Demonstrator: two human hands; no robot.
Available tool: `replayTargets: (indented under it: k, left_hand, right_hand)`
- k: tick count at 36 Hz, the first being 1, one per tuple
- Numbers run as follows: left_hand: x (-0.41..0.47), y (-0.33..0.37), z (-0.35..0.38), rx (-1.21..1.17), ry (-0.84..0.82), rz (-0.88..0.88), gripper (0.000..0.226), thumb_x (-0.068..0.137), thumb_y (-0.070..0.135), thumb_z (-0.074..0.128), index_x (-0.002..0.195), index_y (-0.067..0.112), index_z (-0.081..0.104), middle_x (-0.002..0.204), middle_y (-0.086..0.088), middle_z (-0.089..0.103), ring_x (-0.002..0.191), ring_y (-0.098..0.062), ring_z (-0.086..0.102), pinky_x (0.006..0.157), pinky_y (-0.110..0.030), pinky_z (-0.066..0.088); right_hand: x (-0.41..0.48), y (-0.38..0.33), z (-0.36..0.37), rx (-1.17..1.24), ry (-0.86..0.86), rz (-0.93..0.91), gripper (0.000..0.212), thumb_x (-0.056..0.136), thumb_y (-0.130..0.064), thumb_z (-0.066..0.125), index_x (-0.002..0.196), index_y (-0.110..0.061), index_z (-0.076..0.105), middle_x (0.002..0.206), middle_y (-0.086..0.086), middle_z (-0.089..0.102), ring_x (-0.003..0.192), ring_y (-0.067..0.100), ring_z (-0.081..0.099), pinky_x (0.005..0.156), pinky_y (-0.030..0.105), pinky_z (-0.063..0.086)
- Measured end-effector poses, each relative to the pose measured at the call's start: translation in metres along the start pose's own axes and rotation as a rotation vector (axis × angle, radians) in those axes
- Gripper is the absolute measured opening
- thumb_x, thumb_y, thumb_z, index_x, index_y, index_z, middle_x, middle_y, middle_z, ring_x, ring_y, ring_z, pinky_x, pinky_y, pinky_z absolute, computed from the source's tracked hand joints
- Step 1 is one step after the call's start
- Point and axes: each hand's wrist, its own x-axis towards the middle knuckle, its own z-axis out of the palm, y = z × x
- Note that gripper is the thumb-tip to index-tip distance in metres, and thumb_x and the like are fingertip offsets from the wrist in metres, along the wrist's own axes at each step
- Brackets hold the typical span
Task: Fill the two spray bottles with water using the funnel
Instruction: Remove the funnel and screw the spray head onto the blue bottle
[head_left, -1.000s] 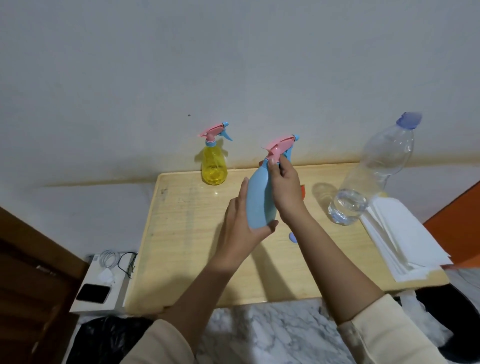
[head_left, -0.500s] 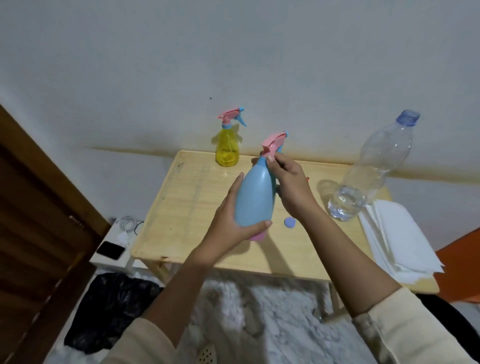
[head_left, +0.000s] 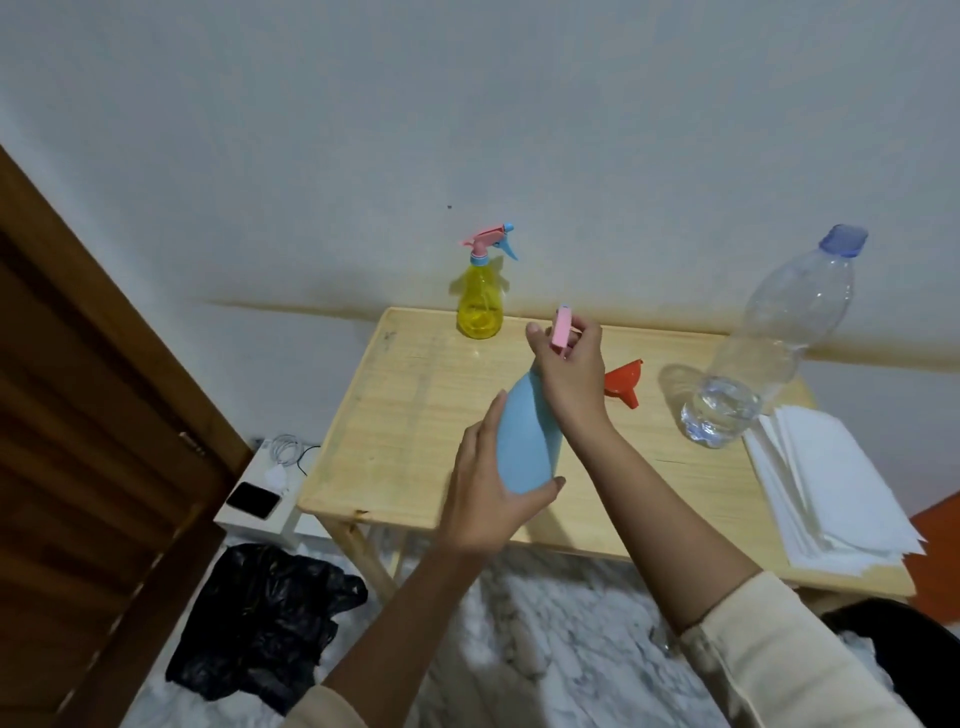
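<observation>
I hold a blue spray bottle (head_left: 525, 441) tilted above the wooden table (head_left: 415, 415). My left hand (head_left: 491, 493) wraps its lower body. My right hand (head_left: 569, 374) grips the neck and the pink spray head (head_left: 562, 326) at its top. A yellow spray bottle (head_left: 480, 306) with a pink and blue head stands upright at the table's back edge. A red funnel (head_left: 626, 382) lies on its side just right of my right hand. A large clear water bottle (head_left: 769, 343) with a blue cap stands at the right, with a little water in its bottom.
A stack of white paper sheets (head_left: 831, 483) lies on the table's right end. Left of the table, a phone (head_left: 253, 500) and white cable rest on a low white box. A black plastic bag (head_left: 265, 623) lies on the marble floor. A brown wooden door (head_left: 88, 415) stands left.
The view has swung to the left and down. My right hand has turned on the pink spray head, which now points edge-on. The red funnel has come into sight beside my right hand.
</observation>
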Motion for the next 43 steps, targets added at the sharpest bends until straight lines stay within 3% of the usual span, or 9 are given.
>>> replayTargets:
  k: [5, 9, 14, 21, 25, 31, 36, 41, 43]
  left_hand:
    - [0.001, -0.016, -0.021, -0.046, -0.168, 0.025, 0.093, 0.077, 0.044, 0.073, 0.141, 0.054, 0.006, 0.145, 0.013, 0.027, 0.127, -0.004, 0.035, 0.105, -0.034, 0.039]
    - [0.011, -0.031, -0.049, -0.188, -0.335, -0.042, 0.067, 0.088, 0.048, 0.058, 0.143, 0.049, 0.021, 0.143, 0.012, 0.036, 0.129, -0.005, 0.04, 0.106, -0.034, 0.041]
    - [0.028, -0.044, -0.08, -0.015, -0.35, -0.049, 0.045, 0.094, 0.042, 0.052, 0.134, 0.023, 0.048, 0.129, 0.006, 0.052, 0.123, -0.006, 0.047, 0.087, -0.009, 0.037]
    - [0.058, -0.074, -0.104, 0.292, -0.409, -0.225, 0.044, 0.092, 0.038, 0.057, 0.126, 0.01, 0.053, 0.124, -0.009, 0.055, 0.113, -0.021, 0.052, 0.091, -0.029, 0.04]
    - [0.066, -0.096, -0.111, 0.391, -0.469, -0.337, 0.042, 0.09, 0.037, 0.06, 0.121, 0.01, 0.055, 0.116, -0.013, 0.06, 0.104, -0.028, 0.059, 0.079, -0.029, 0.042]
    - [0.07, -0.117, -0.12, 0.559, -0.511, -0.39, 0.041, 0.092, 0.036, 0.054, 0.122, 0.009, 0.053, 0.127, -0.009, 0.051, 0.109, -0.026, 0.055, 0.088, -0.032, 0.044]
    - [0.071, -0.131, -0.122, 0.66, -0.558, -0.412, 0.028, 0.09, 0.031, 0.056, 0.102, 0.005, 0.056, 0.106, -0.008, 0.056, 0.084, -0.023, 0.05, 0.07, -0.027, 0.036]
    - [0.07, -0.138, -0.123, 0.667, -0.531, -0.41, 0.021, 0.087, 0.027, 0.058, 0.089, 0.009, 0.049, 0.095, -0.004, 0.05, 0.08, -0.022, 0.048, 0.067, -0.026, 0.036]
    - [0.07, -0.141, -0.124, 0.656, -0.521, -0.411, 0.021, 0.087, 0.027, 0.059, 0.088, 0.008, 0.049, 0.094, -0.005, 0.05, 0.078, -0.023, 0.048, 0.066, -0.026, 0.036]
  right_hand:
    - [-0.001, 0.009, 0.013, -0.03, 0.028, -0.041, 0.024, 0.095, -0.03, 0.05, 0.108, -0.01, 0.047, 0.082, -0.013, 0.047, 0.075, 0.004, 0.047, 0.064, 0.021, 0.035]
    - [-0.007, 0.015, 0.028, -0.077, 0.0, -0.115, 0.017, 0.096, -0.029, 0.05, 0.103, -0.013, 0.049, 0.084, -0.009, 0.051, 0.076, 0.002, 0.049, 0.064, 0.012, 0.036]
    - [-0.014, 0.024, 0.048, -0.088, -0.019, -0.092, 0.021, 0.095, -0.026, 0.051, 0.11, -0.01, 0.051, 0.092, 0.0, 0.057, 0.083, 0.012, 0.052, 0.066, 0.012, 0.037]
    - [-0.029, 0.038, 0.074, -0.114, -0.104, 0.001, 0.012, 0.092, -0.014, 0.05, 0.103, -0.011, 0.052, 0.089, 0.007, 0.06, 0.079, 0.018, 0.054, 0.064, 0.02, 0.04]
    - [-0.04, 0.046, 0.091, -0.129, -0.191, 0.064, 0.015, 0.085, -0.007, 0.055, 0.1, -0.004, 0.055, 0.084, 0.006, 0.058, 0.073, 0.016, 0.052, 0.065, 0.024, 0.04]
    - [-0.05, 0.06, 0.112, -0.207, -0.248, 0.182, 0.01, 0.08, -0.006, 0.057, 0.074, -0.008, 0.05, 0.067, -0.002, 0.047, 0.059, 0.011, 0.042, 0.054, 0.021, 0.032]
    - [-0.055, 0.068, 0.124, -0.23, -0.216, 0.236, 0.021, 0.077, -0.006, 0.053, 0.063, -0.009, 0.037, 0.063, 0.007, 0.036, 0.059, 0.019, 0.031, 0.055, 0.029, 0.024]
    - [-0.058, 0.065, 0.13, -0.202, -0.219, 0.277, 0.02, 0.066, -0.023, 0.047, 0.061, -0.011, 0.032, 0.062, 0.005, 0.034, 0.059, 0.018, 0.03, 0.055, 0.028, 0.024]
    - [-0.057, 0.065, 0.132, -0.188, -0.24, 0.288, 0.019, 0.074, -0.017, 0.049, 0.061, -0.013, 0.035, 0.067, 0.005, 0.038, 0.059, 0.017, 0.032, 0.055, 0.027, 0.026]
